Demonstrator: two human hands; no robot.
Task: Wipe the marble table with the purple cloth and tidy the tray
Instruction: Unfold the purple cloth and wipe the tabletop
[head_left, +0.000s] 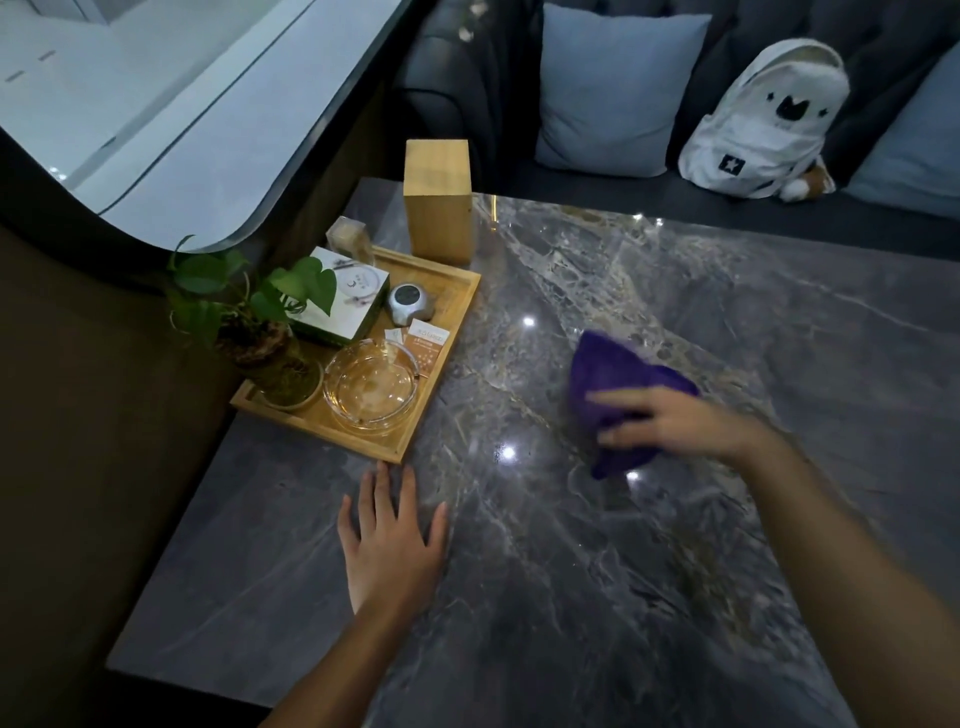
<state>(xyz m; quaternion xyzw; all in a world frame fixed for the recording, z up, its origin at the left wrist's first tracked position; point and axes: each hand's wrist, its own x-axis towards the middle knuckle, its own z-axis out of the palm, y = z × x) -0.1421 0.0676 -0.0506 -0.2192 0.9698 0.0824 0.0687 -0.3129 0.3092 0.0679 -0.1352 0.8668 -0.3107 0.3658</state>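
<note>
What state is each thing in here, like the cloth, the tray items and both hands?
Purple cloth: bunched, pressed on the marble table under the right hand.
Left hand: open, flat on the table near the wooden tray.
Glass ashtray: upright, apparently empty, in the tray.
Potted plant: upright, at the tray's left corner.
Green-and-white box: closed.
White backpack: upright on the sofa.

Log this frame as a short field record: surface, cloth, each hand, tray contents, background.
surface: marble table, glossy, light glints
cloth: purple cloth, bunched, on table right of centre
right hand: pressed on the cloth, motion-blurred
left hand: flat on table, fingertips at the tray's near corner
tray: wooden; holds potted plant, glass ashtray, green-white box, silver gadget, sachets
background: wooden block, cushion, white backpack
</note>
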